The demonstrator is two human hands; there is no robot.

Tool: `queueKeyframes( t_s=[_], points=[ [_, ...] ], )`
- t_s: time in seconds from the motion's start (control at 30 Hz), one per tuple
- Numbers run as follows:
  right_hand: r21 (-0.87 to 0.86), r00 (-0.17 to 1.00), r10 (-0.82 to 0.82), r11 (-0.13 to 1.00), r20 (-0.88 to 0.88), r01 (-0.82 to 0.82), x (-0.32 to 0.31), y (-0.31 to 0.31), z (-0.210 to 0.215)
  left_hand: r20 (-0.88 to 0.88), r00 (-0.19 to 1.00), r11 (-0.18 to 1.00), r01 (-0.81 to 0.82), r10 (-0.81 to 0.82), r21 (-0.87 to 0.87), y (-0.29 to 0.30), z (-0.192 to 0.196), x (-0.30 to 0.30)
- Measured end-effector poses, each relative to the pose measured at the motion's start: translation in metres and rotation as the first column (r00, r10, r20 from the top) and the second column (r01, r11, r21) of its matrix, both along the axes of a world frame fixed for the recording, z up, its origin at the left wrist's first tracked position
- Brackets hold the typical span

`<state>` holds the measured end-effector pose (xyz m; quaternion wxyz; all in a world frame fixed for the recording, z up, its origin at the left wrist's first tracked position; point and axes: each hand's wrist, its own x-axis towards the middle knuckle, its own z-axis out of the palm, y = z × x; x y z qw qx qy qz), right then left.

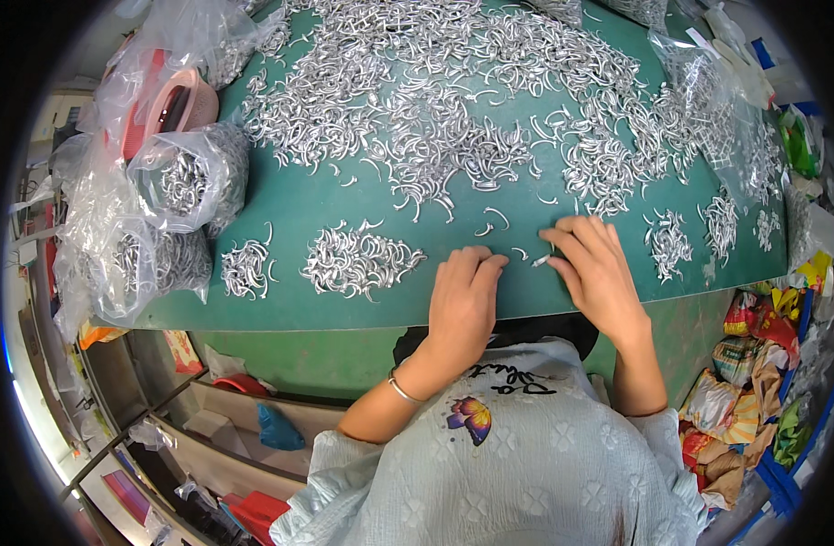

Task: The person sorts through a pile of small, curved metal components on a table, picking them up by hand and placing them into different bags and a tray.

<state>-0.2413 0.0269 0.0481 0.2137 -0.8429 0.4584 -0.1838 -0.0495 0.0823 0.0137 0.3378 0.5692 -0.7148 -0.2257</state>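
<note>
A large heap of small curved silver metal pieces (453, 100) covers the far part of the green table (362, 314). Near the table's front edge, my left hand (462, 305) rests with its fingers bent together; what they hold, if anything, is hidden. My right hand (599, 273) is to its right, thumb and fingertips curled around a small curved metal piece. Another silver piece (540, 261) lies at the thumb's tip. A few loose pieces (496, 217) are scattered just beyond my hands. To the left sits a sorted-looking pile of the pieces (358, 262).
A smaller pile (247, 268) lies farther left, and more small piles (668, 244) line the right side. Clear bags of metal pieces (189, 182) and a pink basket (198, 102) crowd the left edge. Another clear bag (708, 100) lies at the right. Colourful packages (736, 364) are stacked below.
</note>
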Motion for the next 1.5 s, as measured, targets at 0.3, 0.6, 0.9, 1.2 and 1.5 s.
queueKeyframes(
  t_s=[0.3, 0.6, 0.9, 1.2, 1.5],
  points=[
    [0.295, 0.944, -0.072, 0.955, 0.323, -0.028, -0.005, 0.018, -0.003, 0.025, 0.993, 0.99, 0.113, -0.116, 0.078, 0.001, 0.008, -0.011],
    [-0.211, 0.996, -0.092, 0.973, -0.002, 0.09, 0.008, -0.032, -0.017, 0.031, 0.985, 0.985, 0.172, -0.172, 0.009, -0.004, 0.001, -0.024],
    [-0.147, 0.973, -0.212, 0.969, -0.094, 0.197, 0.012, -0.02, -0.014, 0.103, 0.981, 0.986, -0.166, 0.166, -0.016, -0.021, 0.008, 0.003],
    [0.129, 0.924, 0.139, 0.972, 0.355, -0.196, 0.053, -0.013, -0.021, 0.036, 0.987, 0.987, -0.157, 0.158, -0.031, -0.01, 0.005, 0.016],
    [-0.223, 0.999, -0.01, 0.975, 0.053, 0.021, 0.062, -0.052, -0.023, 0.009, 0.995, 0.994, -0.104, 0.104, 0.043, -0.018, 0.009, 0.004]
  ],
)
